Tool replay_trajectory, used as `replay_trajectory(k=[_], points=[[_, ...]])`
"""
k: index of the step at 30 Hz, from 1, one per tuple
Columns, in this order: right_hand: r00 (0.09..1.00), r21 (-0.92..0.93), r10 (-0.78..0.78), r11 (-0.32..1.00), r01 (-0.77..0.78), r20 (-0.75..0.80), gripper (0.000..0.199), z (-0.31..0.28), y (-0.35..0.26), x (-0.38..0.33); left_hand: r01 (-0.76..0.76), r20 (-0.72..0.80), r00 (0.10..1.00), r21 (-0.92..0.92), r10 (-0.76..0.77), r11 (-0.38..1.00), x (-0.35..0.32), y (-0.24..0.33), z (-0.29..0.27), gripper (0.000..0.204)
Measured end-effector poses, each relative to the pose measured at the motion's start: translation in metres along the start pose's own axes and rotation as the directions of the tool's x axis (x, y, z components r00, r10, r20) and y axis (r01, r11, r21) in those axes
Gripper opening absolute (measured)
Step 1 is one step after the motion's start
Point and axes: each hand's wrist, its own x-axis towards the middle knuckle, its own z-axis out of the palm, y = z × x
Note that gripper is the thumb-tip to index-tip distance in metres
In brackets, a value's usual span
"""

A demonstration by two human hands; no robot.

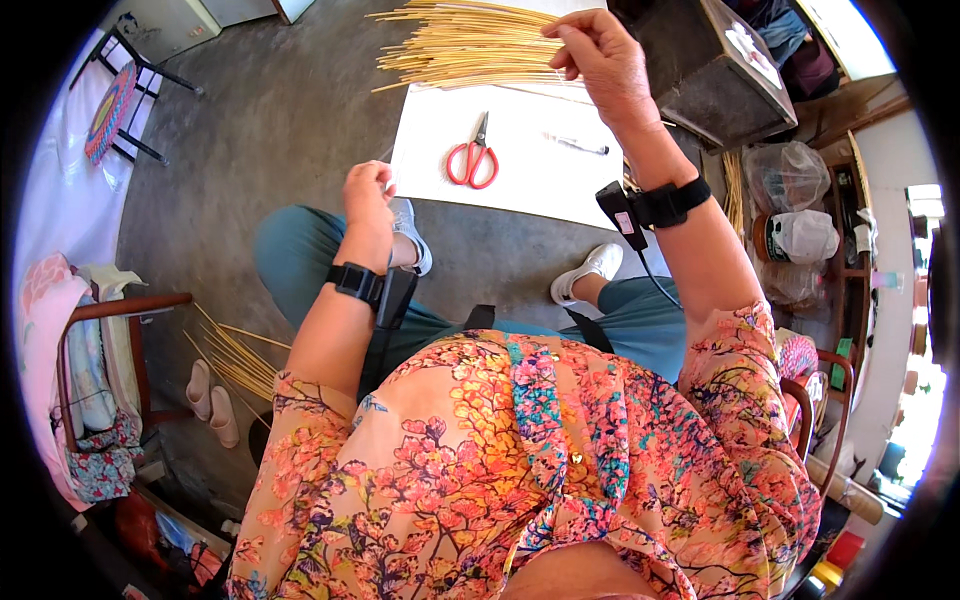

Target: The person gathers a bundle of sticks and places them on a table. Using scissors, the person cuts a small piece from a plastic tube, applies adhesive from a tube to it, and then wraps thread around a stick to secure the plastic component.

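A bundle of long, thin yellow straw-like stalks lies across the far end of a white board. My right hand is over the right part of the bundle with its fingers bent and drawn together; whether a stalk is between the fingertips I cannot make out. My left hand is loosely curled beside the board's left edge, above my knee, and no object shows in it. Scissors with red handles rest on the board, blades pointing away from me. To their right lies a slim clear pen-like item.
A dark box-like stand is close to my right hand. More stalks lie on the floor at left, near pale slippers and a cloth-draped chair. Shelves with plastic-wrapped items line the right side. A stool stands far left.
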Motion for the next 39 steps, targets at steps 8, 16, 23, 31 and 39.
replay_trajectory(k=[8, 16, 23, 31, 39], points=[[0.984, 0.096, 0.110, 0.991, -0.097, -0.143, 0.009, -0.015, -0.015, 0.029, 0.173, 0.025, 0.982, 0.246, -0.185, 0.954, 0.003, -0.036, 0.015, 0.004], [0.972, 0.025, 0.167, 0.986, -0.165, -0.163, 0.014, -0.055, -0.010, 0.088, 0.201, 0.413, 0.817, 0.451, -0.403, 0.870, -0.052, -0.082, 0.078, 0.006], [0.992, -0.136, 0.042, 0.989, -0.058, -0.116, 0.011, -0.057, -0.034, 0.092, 0.169, 0.516, 0.714, 0.529, -0.473, 0.832, -0.064, -0.113, 0.135, 0.011], [0.998, -0.192, -0.046, 0.981, 0.035, -0.053, 0.011, -0.063, -0.054, 0.083, 0.315, 0.526, 0.705, 0.369, -0.476, 0.874, -0.069, -0.141, 0.165, 0.011], [0.976, -0.205, -0.207, 0.960, 0.190, -0.062, 0.011, -0.079, -0.072, 0.081, 0.302, 0.537, 0.721, 0.327, -0.439, 0.895, -0.058, -0.129, 0.174, 0.010]])
